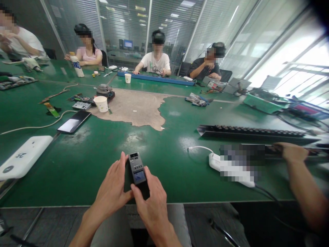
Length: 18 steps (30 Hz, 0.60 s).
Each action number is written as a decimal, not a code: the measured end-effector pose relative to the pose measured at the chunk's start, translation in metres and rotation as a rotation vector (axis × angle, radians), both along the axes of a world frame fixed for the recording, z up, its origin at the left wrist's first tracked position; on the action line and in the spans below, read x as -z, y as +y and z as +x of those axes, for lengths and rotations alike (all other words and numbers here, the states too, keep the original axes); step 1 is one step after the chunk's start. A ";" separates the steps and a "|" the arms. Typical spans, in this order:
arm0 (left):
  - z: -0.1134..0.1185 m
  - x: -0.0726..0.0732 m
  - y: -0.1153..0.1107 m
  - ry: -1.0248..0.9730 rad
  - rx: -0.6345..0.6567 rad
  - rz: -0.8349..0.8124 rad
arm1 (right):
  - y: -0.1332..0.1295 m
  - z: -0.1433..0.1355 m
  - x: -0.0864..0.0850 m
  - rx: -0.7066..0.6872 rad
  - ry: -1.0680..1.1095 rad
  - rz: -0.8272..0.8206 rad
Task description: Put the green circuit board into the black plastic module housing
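A small dark grey handheld device [137, 168] with a little screen and a row of buttons is tilted up at the table's near side. My right hand [153, 195] grips its lower end, the index finger along the right edge and the thumb at the bottom left corner. Just left of the device is my left hand [111, 183], fingers stretched out and thumb reaching toward my right thumb. Green tabletop shows between most of the left palm and the device; whether a fingertip touches its upper edge I cannot tell.
A phone [75, 121] and a white power bank [24, 156] lie left. A paper cup [101, 104] stands on brown sheet material [136, 106]. Right are a white power strip [214, 161], a black slotted channel [252, 132] and another person's arm [299, 171]. Several people sit opposite.
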<state>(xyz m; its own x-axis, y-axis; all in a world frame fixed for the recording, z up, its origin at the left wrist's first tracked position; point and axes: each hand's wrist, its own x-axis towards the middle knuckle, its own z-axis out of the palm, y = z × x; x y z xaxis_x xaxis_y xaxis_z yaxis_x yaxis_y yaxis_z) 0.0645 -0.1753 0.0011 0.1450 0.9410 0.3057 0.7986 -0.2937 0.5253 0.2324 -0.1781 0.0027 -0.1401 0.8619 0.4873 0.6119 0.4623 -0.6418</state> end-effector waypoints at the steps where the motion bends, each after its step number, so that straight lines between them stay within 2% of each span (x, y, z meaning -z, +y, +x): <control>1: 0.000 0.001 0.000 0.000 -0.003 0.002 | 0.000 0.000 -0.002 -0.001 0.008 0.010; 6: 0.001 0.003 0.000 -0.011 -0.027 -0.012 | 0.002 0.002 -0.019 0.004 0.058 0.054; 10: 0.002 -0.001 0.000 0.010 -0.035 -0.052 | 0.004 0.014 -0.031 0.041 0.103 0.046; 13: 0.003 -0.004 0.001 0.008 -0.037 -0.061 | 0.008 0.027 -0.028 0.105 0.102 0.028; 18: 0.004 -0.004 0.002 0.004 -0.032 -0.048 | 0.015 0.042 -0.013 0.159 0.057 -0.020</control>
